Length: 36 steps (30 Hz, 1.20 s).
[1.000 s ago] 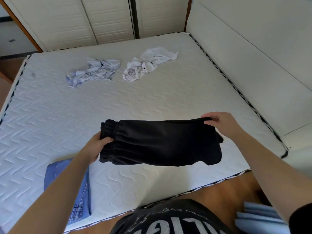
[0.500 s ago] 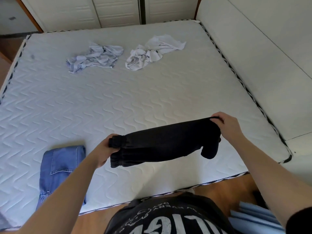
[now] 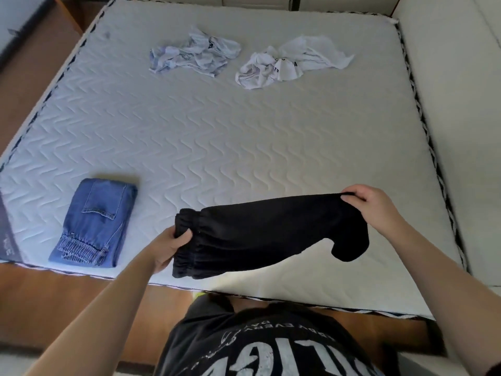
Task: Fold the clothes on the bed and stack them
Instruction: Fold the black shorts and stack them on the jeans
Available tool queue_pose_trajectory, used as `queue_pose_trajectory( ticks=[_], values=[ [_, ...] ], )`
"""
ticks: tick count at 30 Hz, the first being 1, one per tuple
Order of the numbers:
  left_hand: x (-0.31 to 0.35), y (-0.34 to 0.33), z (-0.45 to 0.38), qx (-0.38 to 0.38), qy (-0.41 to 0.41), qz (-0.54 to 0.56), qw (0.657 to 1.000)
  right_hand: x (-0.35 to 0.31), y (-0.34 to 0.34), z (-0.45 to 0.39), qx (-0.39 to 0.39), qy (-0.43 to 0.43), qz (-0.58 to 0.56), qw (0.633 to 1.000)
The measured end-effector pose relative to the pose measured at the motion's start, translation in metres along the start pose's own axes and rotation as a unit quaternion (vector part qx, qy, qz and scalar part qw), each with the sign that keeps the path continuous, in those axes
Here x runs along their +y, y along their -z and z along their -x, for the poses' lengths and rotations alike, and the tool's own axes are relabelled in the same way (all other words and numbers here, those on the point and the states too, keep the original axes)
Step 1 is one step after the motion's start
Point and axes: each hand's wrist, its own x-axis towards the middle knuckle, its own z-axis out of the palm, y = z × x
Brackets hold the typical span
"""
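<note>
From the head camera, both bare forearms reach forward from the near edge over the bed point(image 3: 244, 147). The left hand point(image 3: 169, 246) comes up from the lower left with the wrist roughly level, its thumb on top and its fingers curled underneath. Its grip is pinching the gathered elastic waistband end of the black trousers point(image 3: 265, 234). The right hand point(image 3: 371, 207) comes in from the lower right, sits a little higher and farther than the left, and has its knuckles turned up. Its grip is pressed together on the upper edge of the fabric at the other end, fingertips curled over the fold.

The black trousers hang in the air between the two hands, above the near part of the mattress and apparently not touching it, though the lowest fold is hard to judge against its shadow. Their long axis runs left to right, rising slightly toward the right. The waistband points left, and a loose lobe droops below the right hand.

Folded blue jeans point(image 3: 95, 223) lie flat at the near left corner of the bed, well apart from the trousers. Two crumpled garments sit at the far side: a pale blue-white one point(image 3: 195, 55) on the left and a white one point(image 3: 290, 63) just beside it on the right.
</note>
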Motion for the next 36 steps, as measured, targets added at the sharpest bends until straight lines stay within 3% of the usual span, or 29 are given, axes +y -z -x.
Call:
queue_pose_trajectory(
  ticks=[7,17,24,36],
  values=[
    [-0.039,-0.028,0.009,0.085,0.014,0.013,0.996,0.009,-0.014,-0.024,-0.005,0.032,0.044,0.999],
    [-0.107,-0.009,0.007,0.217,0.063,0.027,0.974,0.008,-0.126,-0.082,-0.038,0.068,0.158,0.984],
    [-0.138,0.056,-0.024,0.306,0.109,-0.019,0.946,-0.017,-0.219,-0.147,-0.077,0.093,0.202,0.972],
    [-0.154,0.217,-0.150,0.304,0.136,-0.117,0.936,-0.035,-0.376,-0.276,-0.084,0.073,0.254,0.961]
  ],
)
